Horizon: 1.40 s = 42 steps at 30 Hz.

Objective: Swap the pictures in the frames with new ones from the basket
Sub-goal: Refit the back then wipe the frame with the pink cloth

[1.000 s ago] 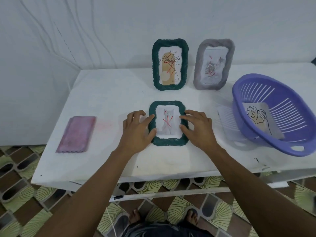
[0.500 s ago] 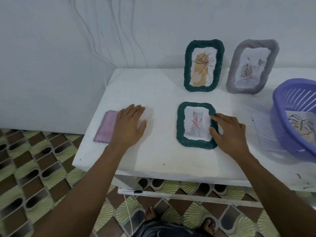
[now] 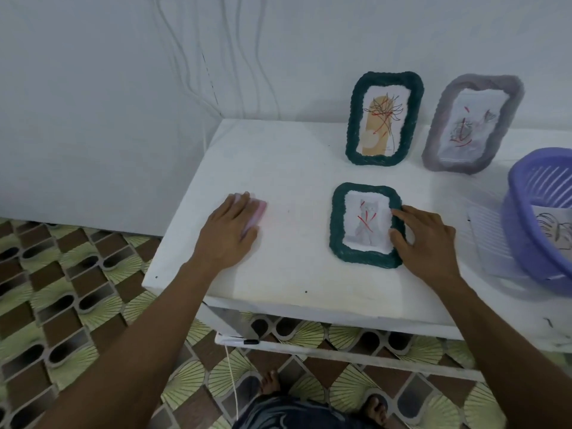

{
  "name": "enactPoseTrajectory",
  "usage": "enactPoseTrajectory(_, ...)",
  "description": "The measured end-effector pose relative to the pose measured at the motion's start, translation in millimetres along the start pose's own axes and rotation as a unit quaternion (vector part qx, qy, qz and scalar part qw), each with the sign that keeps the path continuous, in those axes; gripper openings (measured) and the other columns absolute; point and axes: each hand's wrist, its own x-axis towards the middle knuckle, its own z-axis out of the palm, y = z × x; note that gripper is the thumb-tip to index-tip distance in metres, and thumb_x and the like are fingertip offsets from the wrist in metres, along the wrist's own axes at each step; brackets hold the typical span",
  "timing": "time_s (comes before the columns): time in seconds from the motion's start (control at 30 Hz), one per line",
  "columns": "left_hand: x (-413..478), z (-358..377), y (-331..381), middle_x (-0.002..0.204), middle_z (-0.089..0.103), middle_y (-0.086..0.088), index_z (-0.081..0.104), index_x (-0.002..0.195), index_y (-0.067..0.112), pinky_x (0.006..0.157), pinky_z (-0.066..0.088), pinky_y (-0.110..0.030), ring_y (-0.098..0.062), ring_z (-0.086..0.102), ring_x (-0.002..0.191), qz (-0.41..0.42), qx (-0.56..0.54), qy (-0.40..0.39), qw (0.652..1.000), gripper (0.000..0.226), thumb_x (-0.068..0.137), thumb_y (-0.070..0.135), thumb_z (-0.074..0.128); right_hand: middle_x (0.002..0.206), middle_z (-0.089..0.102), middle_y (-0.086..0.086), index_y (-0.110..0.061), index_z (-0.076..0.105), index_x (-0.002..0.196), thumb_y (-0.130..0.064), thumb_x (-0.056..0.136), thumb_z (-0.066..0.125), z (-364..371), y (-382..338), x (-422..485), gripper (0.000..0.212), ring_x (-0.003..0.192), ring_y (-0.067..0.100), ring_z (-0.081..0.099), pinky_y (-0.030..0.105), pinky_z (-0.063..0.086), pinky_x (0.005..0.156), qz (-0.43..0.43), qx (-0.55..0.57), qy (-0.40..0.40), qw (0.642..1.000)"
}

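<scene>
Nowhere legible writing: cat picture (image 3: 366, 223) unlabelled.

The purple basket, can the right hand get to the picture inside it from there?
Probably yes. The right hand rests on the flat green frame, with bare table toward the purple basket. Its top is open and the picture lies uncovered.

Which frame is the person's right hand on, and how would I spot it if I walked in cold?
Start at the white table against the wall. Two frames lean upright at its back, one green, one grey. In front of them a second green frame lies flat under the right hand; it alone lies flat and shows a grey cat marked with red strokes.
</scene>
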Motion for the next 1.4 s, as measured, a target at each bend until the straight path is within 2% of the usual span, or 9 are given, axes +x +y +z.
enactPoseTrajectory(0.23, 36.7, 16.3, 74.4, 0.154, 0.034, -0.013, 0.04, 0.146, 0.016, 0.112, 0.033, -0.05, -0.034, 0.029, 0.143, 0.072, -0.055, -0.046, 0.995, 0.057, 0.095, 0.038, 0.03, 0.139, 0.053, 0.003, -0.024, 0.056, 0.132, -0.041, 0.091, 0.047, 0.2, 3.5, 0.1, 0.045, 0.125, 0.027, 0.045, 0.044, 0.03, 0.099, 0.005, 0.005, -0.011, 1.0)
enactPoseTrajectory(0.4, 57.7, 18.1, 104.8, 0.161, 0.014, -0.007, 0.027, 0.15, 0.029, 0.116, 0.022, -0.049, -0.032, 0.011, 0.148, 0.025, -0.039, -0.074, 0.996, 0.064, 0.089, 0.049, 0.03, 0.138, 0.055, 0.0, -0.025, 0.057, 0.131, -0.041, 0.089, 0.048, -0.6, 4.5, -0.1, 0.046, 0.124, 0.025, 0.045, 0.042, 0.03, 0.099, 0.004, 0.016, -0.014, 1.0)
enactPoseTrajectory(0.53, 64.2, 23.3, 110.1, 0.155, 0.03, -0.011, 0.037, 0.145, 0.026, 0.112, 0.031, -0.051, -0.036, 0.024, 0.143, 0.011, -0.03, -0.048, 0.998, 0.057, 0.09, 0.039, 0.032, 0.139, 0.054, 0.001, -0.024, 0.058, 0.131, -0.033, 0.091, 0.059, -0.6, 4.9, 0.0, 0.041, 0.126, 0.024, 0.044, 0.037, 0.027, 0.097, 0.004, 0.012, -0.004, 1.0)
enactPoseTrajectory(0.63, 64.8, 28.2, 107.8, 0.148, 0.045, -0.009, 0.049, 0.141, 0.018, 0.112, 0.035, -0.046, -0.03, 0.034, 0.139, -0.01, -0.111, 0.013, 0.994, 0.054, 0.091, 0.028, 0.031, 0.138, 0.054, 0.001, -0.024, 0.058, 0.131, -0.033, 0.09, 0.059, -0.7, 4.6, -0.1, 0.041, 0.126, 0.023, 0.044, 0.037, 0.027, 0.097, 0.004, 0.01, -0.001, 1.0)
enactPoseTrajectory(0.8, 80.6, 14.7, 133.4, 0.147, 0.045, -0.007, 0.049, 0.141, 0.015, 0.115, 0.027, -0.031, -0.022, 0.035, 0.138, 0.031, -0.215, 0.063, 0.974, 0.049, 0.096, 0.027, 0.035, 0.137, 0.055, 0.0, -0.024, 0.059, 0.129, -0.034, 0.089, 0.059, -0.1, 4.9, 0.7, 0.041, 0.124, 0.022, 0.046, 0.037, 0.028, 0.095, -0.001, 0.007, 0.004, 1.0)
enactPoseTrajectory(1.0, 105.1, 28.7, 159.9, 0.145, 0.046, -0.013, 0.052, 0.136, 0.014, 0.112, 0.031, -0.049, -0.034, 0.032, 0.139, 0.148, -0.081, -0.054, 0.984, 0.056, 0.095, 0.036, 0.022, 0.137, 0.055, -0.001, -0.025, 0.059, 0.129, -0.034, 0.089, 0.058, -0.4, 4.3, 0.4, 0.041, 0.123, 0.021, 0.045, 0.032, 0.023, 0.09, -0.003, -0.002, 0.005, 1.0)
enactPoseTrajectory(1.13, 90.0, 30.2, 160.6, 0.155, 0.035, -0.002, 0.042, 0.145, 0.029, 0.118, 0.019, -0.044, -0.025, 0.016, 0.148, 0.169, -0.084, -0.071, 0.98, 0.054, 0.101, 0.038, 0.011, 0.138, 0.054, -0.003, -0.026, 0.058, 0.13, -0.035, 0.089, 0.059, -0.3, 2.9, 1.1, 0.042, 0.124, 0.019, 0.043, 0.03, 0.021, 0.091, 0.007, -0.007, 0.008, 1.0)
enactPoseTrajectory(1.27, 55.7, 32.7, 155.6, 0.153, 0.037, -0.004, 0.039, 0.146, 0.026, 0.117, 0.024, -0.047, -0.026, 0.019, 0.148, 0.226, -0.074, -0.061, 0.969, 0.045, 0.104, 0.03, 0.024, 0.138, 0.054, -0.002, -0.026, 0.059, 0.13, -0.034, 0.089, 0.06, 0.1, 3.6, 0.0, 0.042, 0.124, 0.019, 0.043, 0.029, 0.021, 0.091, 0.006, 0.002, 0.008, 1.0)
enactPoseTrajectory(1.4, 65.5, 29.1, 154.1, 0.154, 0.036, -0.003, 0.038, 0.147, 0.027, 0.116, 0.025, -0.046, -0.025, 0.021, 0.147, 0.207, -0.054, -0.081, 0.974, 0.05, 0.103, 0.034, 0.017, 0.137, 0.055, -0.003, -0.027, 0.059, 0.129, -0.035, 0.088, 0.059, 0.0, 3.5, 1.2, 0.041, 0.124, 0.018, 0.043, 0.031, 0.022, 0.092, 0.008, 0.006, 0.004, 1.0)
